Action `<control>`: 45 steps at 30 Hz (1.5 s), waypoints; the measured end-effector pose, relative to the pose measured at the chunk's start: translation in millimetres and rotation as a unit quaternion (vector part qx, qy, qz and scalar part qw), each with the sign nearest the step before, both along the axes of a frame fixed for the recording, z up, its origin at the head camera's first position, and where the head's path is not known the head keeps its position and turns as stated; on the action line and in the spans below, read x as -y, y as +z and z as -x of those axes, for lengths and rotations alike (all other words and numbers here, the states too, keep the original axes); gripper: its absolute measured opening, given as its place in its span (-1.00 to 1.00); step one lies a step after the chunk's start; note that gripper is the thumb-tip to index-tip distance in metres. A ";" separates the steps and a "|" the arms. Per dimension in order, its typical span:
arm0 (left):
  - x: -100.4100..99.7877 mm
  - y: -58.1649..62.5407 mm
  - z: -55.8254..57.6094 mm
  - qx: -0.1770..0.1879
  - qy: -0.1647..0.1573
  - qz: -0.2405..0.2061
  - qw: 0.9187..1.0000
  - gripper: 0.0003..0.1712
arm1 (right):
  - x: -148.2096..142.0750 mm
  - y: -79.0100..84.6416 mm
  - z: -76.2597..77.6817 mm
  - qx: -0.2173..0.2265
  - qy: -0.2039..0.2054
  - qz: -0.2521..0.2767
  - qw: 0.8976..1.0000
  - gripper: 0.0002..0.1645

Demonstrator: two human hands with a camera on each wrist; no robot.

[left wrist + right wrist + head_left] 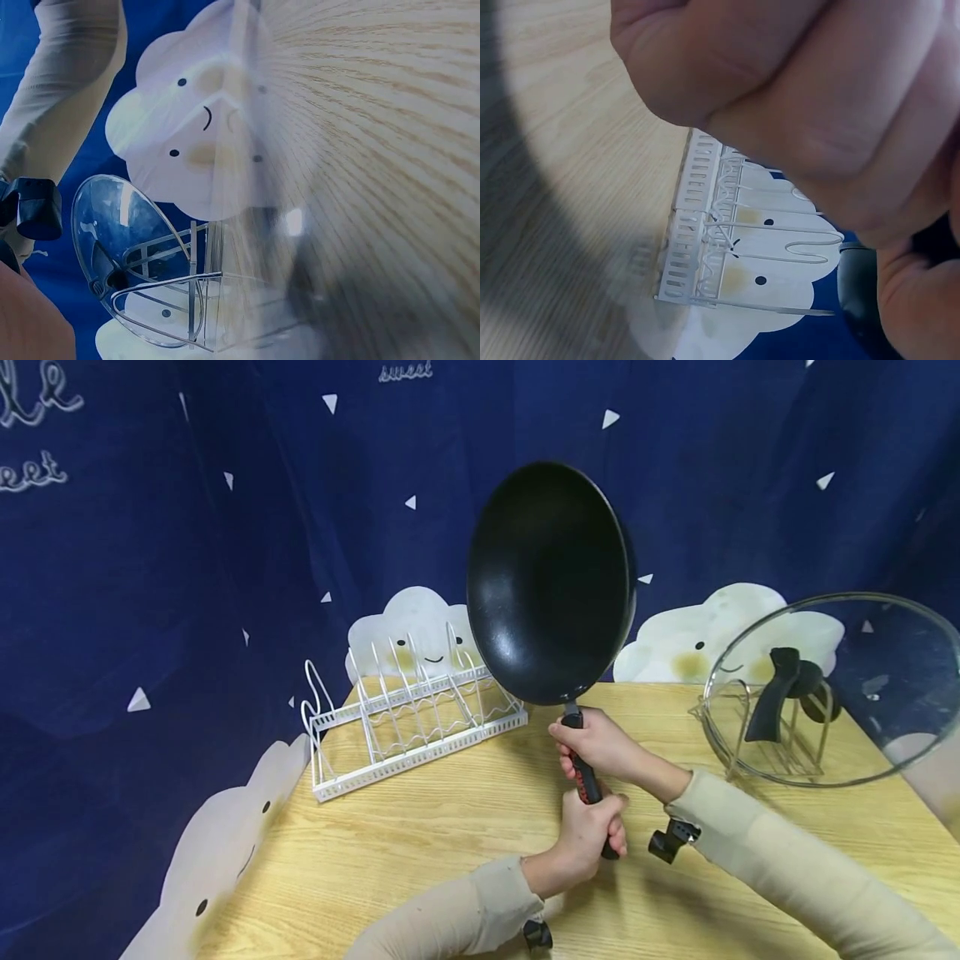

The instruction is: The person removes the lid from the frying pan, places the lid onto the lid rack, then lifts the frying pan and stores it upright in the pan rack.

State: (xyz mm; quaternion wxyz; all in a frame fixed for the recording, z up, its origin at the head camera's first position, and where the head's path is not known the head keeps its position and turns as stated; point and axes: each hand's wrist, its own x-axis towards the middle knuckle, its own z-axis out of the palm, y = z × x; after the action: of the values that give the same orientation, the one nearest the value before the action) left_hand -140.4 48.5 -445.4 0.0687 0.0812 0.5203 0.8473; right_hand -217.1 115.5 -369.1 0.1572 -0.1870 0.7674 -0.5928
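A black wok point(551, 585) is held up above the table, its bowl upward and its dark inside facing the head camera. Both hands grip its black and red handle point(587, 781). Nearer the bowl, the right hand point(603, 745) has its fingers curled round the handle; in the right wrist view those curled fingers point(802, 97) fill the upper part. Lower down, toward the handle's end, the left hand point(585, 835) wraps round it. Only a blurred edge of a hand shows in the left wrist view.
A white wire rack point(420, 760) stands on the wooden table point(420, 852), left of the wok. At the right, a glass lid point(892, 693) with a black knob leans upright in a metal wire stand point(817, 768). A dark blue curtain point(225, 610) with clouds hangs behind.
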 end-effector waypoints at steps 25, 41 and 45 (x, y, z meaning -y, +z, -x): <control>12.1 9.8 -0.8 0.067 -0.026 -0.083 0.994 -0.73 | 22.4 11.7 3.8 -0.002 0.014 -0.091 0.996 -0.55; 21.3 6.7 -1.4 0.092 -0.022 -0.100 0.990 -0.66 | 34.4 14.9 5.0 0.027 0.055 -0.088 0.994 -0.55; 21.5 6.4 -1.7 0.094 -0.018 -0.101 0.990 -0.69 | 35.6 14.0 5.3 0.026 0.056 -0.095 0.994 -0.54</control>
State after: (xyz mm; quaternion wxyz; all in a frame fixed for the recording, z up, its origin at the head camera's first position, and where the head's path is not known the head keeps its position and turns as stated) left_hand -138.7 27.0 -439.0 0.1235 0.0174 0.4216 0.8982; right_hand -222.4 80.0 -355.1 0.2272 -0.1982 0.8040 -0.5125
